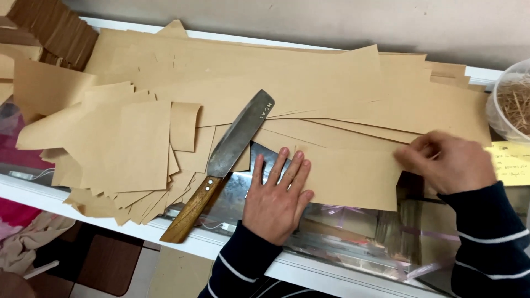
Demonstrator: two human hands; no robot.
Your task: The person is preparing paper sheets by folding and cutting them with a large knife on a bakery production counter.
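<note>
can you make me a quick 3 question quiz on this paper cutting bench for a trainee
1. True or false: the left hand lies flat, fingers spread, on a brown paper sheet.
2. Which thing is nearest the left hand? A) a big knife with a wooden handle B) scissors C) a ruler
3. What is the right hand doing to the sheet?

Key
1. True.
2. A; the knife lies untouched on the cut paper pile, handle toward the person.
3. Pinching the sheet's right edge between its fingertips.
</note>
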